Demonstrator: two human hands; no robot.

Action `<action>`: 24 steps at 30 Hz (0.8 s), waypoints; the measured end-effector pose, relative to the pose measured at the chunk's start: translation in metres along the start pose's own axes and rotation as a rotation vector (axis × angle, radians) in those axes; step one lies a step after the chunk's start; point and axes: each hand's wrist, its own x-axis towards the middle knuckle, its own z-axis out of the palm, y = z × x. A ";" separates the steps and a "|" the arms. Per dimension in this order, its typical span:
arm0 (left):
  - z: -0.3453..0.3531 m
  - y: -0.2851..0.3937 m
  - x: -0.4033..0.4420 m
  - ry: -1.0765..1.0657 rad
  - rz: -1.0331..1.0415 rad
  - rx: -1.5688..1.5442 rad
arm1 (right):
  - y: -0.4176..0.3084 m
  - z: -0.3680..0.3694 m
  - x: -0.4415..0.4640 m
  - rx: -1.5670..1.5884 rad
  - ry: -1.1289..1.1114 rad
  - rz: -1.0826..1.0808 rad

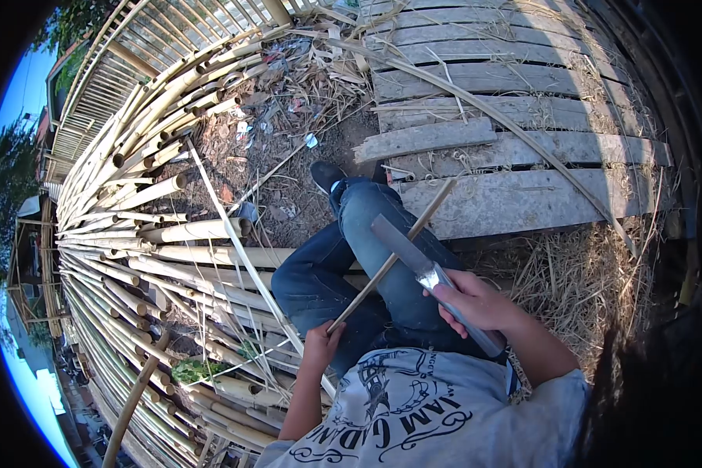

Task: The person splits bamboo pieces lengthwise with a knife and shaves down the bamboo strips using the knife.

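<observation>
My right hand (476,303) is wrapped round the grey handle of a large knife (402,248), whose wide flat blade points up and left over my thigh. A thin bamboo strip (382,269) slants across my lap and passes beneath the blade; whether the two touch I cannot tell. At the lower end of that strip, my left hand (321,343) is closed round it near my left hip. The strip's far end reaches past my right knee, close to the wooden planks.
Many bamboo poles (203,256) lie piled on the left. Weathered planks (522,195) form a platform at upper right, with a long bamboo strip (515,129) across them. Shavings and litter (288,101) cover the ground ahead. Dry straw (569,288) lies at right.
</observation>
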 end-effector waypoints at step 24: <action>0.002 -0.006 0.003 -0.011 0.046 -0.047 | -0.015 -0.022 -0.008 0.405 0.392 -0.510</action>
